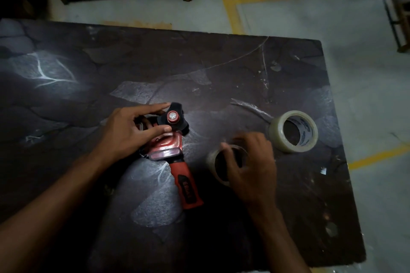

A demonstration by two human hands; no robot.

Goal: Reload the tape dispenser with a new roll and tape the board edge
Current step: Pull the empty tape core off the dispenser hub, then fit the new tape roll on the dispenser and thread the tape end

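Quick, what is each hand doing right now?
Left hand: closed on the tape dispenser.
Right hand: on the near tape roll, blurred; grip cannot be told.

The board (221,68) looks dark, matt and scuffed, with pale scratches. The tape dispenser (175,150) has glossy red plastic, a black rubbery-looking grip inset and a shiny metal bolt (172,115) at its hub. The full tape roll (293,131) is glossy, translucent film around a printed paper-like core.
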